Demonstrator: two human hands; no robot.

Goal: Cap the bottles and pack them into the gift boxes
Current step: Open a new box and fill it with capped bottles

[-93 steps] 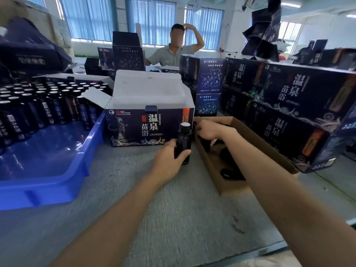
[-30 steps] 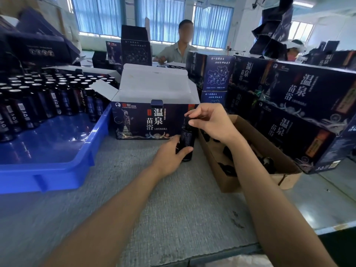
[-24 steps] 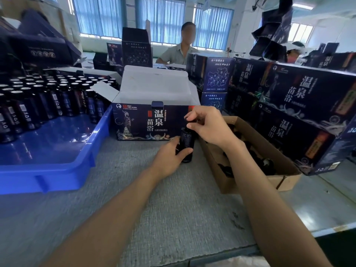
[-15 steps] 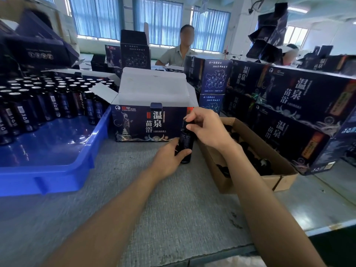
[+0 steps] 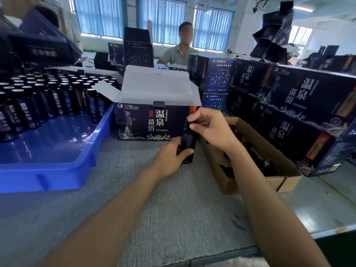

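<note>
A small dark bottle (image 5: 189,140) stood upright on the gray table (image 5: 173,218), just in front of the right end of an open gift box (image 5: 150,122). The left hand (image 5: 168,157) held the bottle low down, with its fingers and thumb curled round the bottom half. The right hand (image 5: 211,130) reached in from the right and pinched the top of the bottle with its thumb and first fingers, while its other fingers were spread loose. The top was mostly hidden under those fingertips, so I could not tell if a cap sat there or how tight it was. The gift box was dark blue with white and gold writing on the front, and its white flaps stood open. To the left lay a big blue tray (image 5: 57,170), very close to the gift box. Rows of bottles (image 5: 48,97) stood at the back of the tray, and the front part showed its shiny blue floor. Just to the right of the held bottle sat a brown cardboard box (image 5: 250,185) with small black caps (image 5: 267,166) lying inside. Behind it, closed gift boxes (image 5: 308,105) were stacked 2 high. Across the table another person (image 5: 179,53) in a light shirt faced this way, with tall windows and blue curtains (image 5: 161,22) behind.
</note>
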